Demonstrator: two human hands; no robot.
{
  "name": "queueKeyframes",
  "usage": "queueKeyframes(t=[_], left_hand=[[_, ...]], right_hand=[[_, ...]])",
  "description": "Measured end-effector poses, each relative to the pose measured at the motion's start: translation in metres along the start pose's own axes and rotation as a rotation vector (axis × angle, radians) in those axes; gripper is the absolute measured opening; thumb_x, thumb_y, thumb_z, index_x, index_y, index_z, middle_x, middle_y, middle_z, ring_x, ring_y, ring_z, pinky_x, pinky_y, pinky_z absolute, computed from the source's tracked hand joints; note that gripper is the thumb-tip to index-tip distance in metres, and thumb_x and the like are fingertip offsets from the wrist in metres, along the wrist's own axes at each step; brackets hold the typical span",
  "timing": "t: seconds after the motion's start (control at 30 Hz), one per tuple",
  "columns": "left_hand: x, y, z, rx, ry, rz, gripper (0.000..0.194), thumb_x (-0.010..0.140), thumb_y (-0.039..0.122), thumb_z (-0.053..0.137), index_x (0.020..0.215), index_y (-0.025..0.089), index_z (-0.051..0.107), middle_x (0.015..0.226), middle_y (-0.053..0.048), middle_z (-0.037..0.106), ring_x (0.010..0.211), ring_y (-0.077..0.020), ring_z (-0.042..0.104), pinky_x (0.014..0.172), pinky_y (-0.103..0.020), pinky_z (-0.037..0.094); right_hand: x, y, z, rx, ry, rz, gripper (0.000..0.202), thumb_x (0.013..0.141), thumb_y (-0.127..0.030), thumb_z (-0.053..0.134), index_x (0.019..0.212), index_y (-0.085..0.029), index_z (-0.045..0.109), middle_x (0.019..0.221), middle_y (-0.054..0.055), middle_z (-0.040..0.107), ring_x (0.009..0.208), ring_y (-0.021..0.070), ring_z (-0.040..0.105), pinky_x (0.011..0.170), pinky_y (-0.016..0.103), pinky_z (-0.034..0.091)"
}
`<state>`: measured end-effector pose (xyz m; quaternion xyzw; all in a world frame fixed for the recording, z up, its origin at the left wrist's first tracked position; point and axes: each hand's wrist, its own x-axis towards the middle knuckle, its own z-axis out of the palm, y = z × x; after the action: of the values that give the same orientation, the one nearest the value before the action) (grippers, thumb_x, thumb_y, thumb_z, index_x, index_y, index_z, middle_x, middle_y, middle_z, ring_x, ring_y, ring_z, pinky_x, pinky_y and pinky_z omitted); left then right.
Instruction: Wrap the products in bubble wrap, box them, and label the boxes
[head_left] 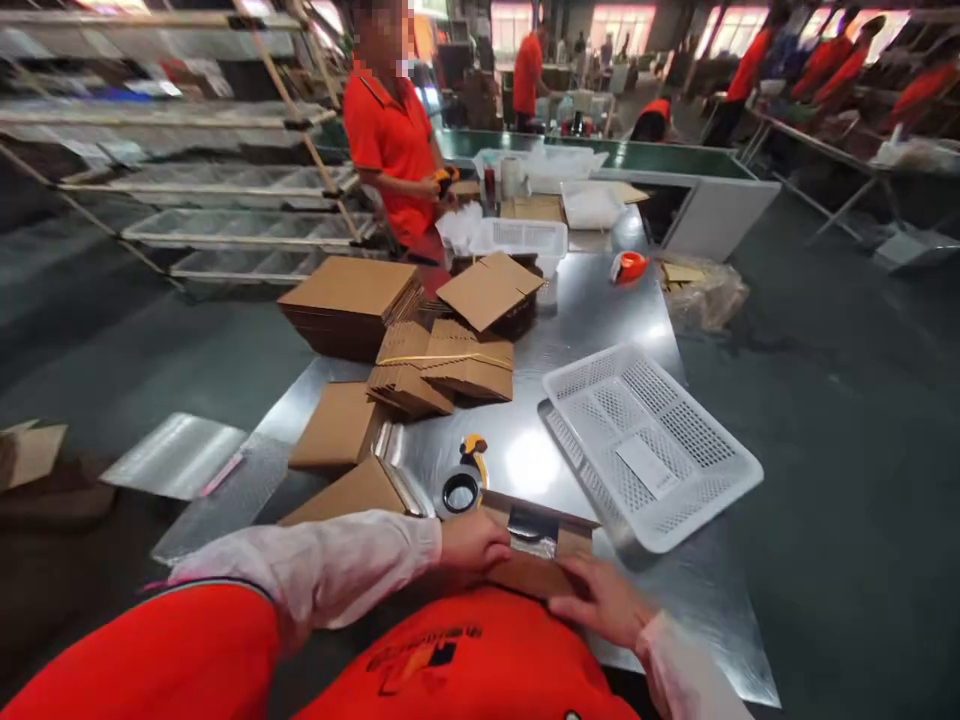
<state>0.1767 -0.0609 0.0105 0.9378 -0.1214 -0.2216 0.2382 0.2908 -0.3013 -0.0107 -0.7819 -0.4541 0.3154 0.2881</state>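
Note:
Close against my body, a small open cardboard box lies at the near edge of the metal table. Inside it sits a dark item with shiny clear wrapping; its kind is unclear. My left hand is closed on the box's left end, fingers bent over the edge. My right hand grips the near right side, its thumb and fingers on the cardboard flap. Just beyond my left hand rests a tape dispenser with an orange-yellow body, beside a black-rimmed roll of tape.
Folded cardboard stacks and a strapped bundle cover the table's left and middle. A white perforated basket holding a paper slip stands at right. Farther off are an orange tape dispenser, a co-worker and a shelf rack.

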Motion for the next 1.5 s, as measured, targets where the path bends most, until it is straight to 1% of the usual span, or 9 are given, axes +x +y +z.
queueKeyframes(t=[0.17, 0.3, 0.4, 0.57, 0.8, 1.03, 1.23, 1.37, 1.5], left_hand=[[0.013, 0.014, -0.036, 0.234, 0.107, -0.085, 0.026, 0.092, 0.032, 0.053, 0.099, 0.014, 0.070, 0.096, -0.014, 0.069, 0.090, -0.0273, 0.064, 0.077, -0.036, 0.049], [0.024, 0.006, -0.062, 0.149, 0.146, -0.008, 0.068, 0.087, 0.047, 0.059, 0.144, 0.014, 0.041, 0.139, -0.020, 0.053, 0.122, -0.0327, 0.052, 0.102, -0.045, 0.041], [0.013, 0.005, -0.036, -0.041, -0.016, 0.053, 0.083, 0.088, 0.056, 0.052, 0.154, 0.014, 0.023, 0.154, -0.021, 0.036, 0.132, -0.0324, 0.045, 0.107, -0.042, 0.038], [-0.010, 0.036, 0.026, 0.104, 0.028, -0.275, 0.113, 0.064, 0.075, 0.066, 0.156, 0.025, 0.022, 0.162, -0.023, 0.008, 0.137, -0.0568, 0.025, 0.097, -0.066, 0.036], [-0.028, 0.041, 0.041, 0.128, 0.047, -0.361, 0.113, 0.064, 0.084, 0.058, 0.155, 0.026, 0.025, 0.161, -0.024, 0.012, 0.140, -0.0504, 0.026, 0.098, -0.058, 0.037], [-0.042, 0.015, 0.085, 0.149, 0.205, -0.188, 0.096, 0.079, 0.082, 0.041, 0.152, 0.020, 0.034, 0.156, -0.017, 0.033, 0.145, -0.0467, 0.016, 0.102, -0.055, 0.034], [-0.035, 0.026, 0.091, -0.036, 0.267, -0.288, 0.083, 0.084, 0.071, 0.046, 0.151, 0.022, 0.037, 0.155, -0.013, 0.037, 0.145, -0.0447, 0.022, 0.105, -0.058, 0.034], [-0.058, 0.010, 0.077, -0.367, 0.455, -0.307, 0.065, 0.091, 0.042, 0.036, 0.152, 0.022, 0.033, 0.153, -0.009, 0.043, 0.141, -0.0325, 0.037, 0.108, -0.050, 0.039], [-0.064, -0.035, 0.085, -0.459, 0.844, -0.537, 0.062, 0.091, 0.031, 0.025, 0.153, 0.037, 0.022, 0.128, -0.002, 0.064, 0.119, -0.0276, 0.059, 0.100, -0.048, 0.048]], right_hand=[[-0.008, 0.011, 0.032, -0.161, 0.477, 0.268, 0.036, 0.084, -0.056, 0.060, 0.086, -0.020, 0.067, 0.091, 0.010, 0.064, 0.089, 0.0273, 0.060, 0.074, 0.038, 0.048], [0.002, 0.030, 0.045, 0.050, 0.674, 0.151, 0.041, 0.080, -0.060, 0.063, 0.081, -0.020, 0.057, 0.082, 0.004, 0.056, 0.076, 0.0199, 0.056, 0.069, 0.034, 0.048], [0.014, 0.039, 0.027, 0.111, 0.607, 0.035, 0.045, 0.074, -0.063, 0.067, 0.078, -0.020, 0.054, 0.082, 0.003, 0.054, 0.075, 0.0186, 0.054, 0.066, 0.032, 0.048], [0.024, 0.037, 0.006, 0.137, 0.463, 0.160, 0.049, 0.065, -0.061, 0.074, 0.082, -0.019, 0.056, 0.092, 0.006, 0.058, 0.082, 0.0202, 0.057, 0.070, 0.033, 0.048], [0.031, 0.016, 0.040, 0.323, 0.519, 0.283, 0.049, 0.083, -0.054, 0.056, 0.107, -0.013, 0.068, 0.108, 0.014, 0.068, 0.103, 0.0268, 0.062, 0.093, 0.041, 0.049], [0.082, 0.017, 0.011, 0.344, 0.301, 0.155, 0.052, 0.080, -0.056, 0.061, 0.107, -0.013, 0.073, 0.104, 0.012, 0.067, 0.097, 0.0238, 0.064, 0.089, 0.038, 0.052], [0.071, -0.029, 0.032, -0.104, 0.416, 0.062, 0.051, 0.093, -0.041, 0.048, 0.136, -0.014, 0.054, 0.138, 0.018, 0.055, 0.131, 0.0325, 0.047, 0.110, 0.056, 0.038], [0.039, -0.061, 0.069, -0.312, 0.145, -0.199, 0.082, 0.092, -0.051, 0.049, 0.155, -0.008, 0.018, 0.159, 0.021, 0.024, 0.148, 0.0372, 0.016, 0.116, 0.065, 0.021], [0.027, -0.079, 0.076, -0.443, -0.012, -0.204, 0.097, 0.085, -0.068, 0.050, 0.154, -0.008, 0.019, 0.160, 0.020, 0.014, 0.149, 0.0372, 0.010, 0.118, 0.062, 0.021]])
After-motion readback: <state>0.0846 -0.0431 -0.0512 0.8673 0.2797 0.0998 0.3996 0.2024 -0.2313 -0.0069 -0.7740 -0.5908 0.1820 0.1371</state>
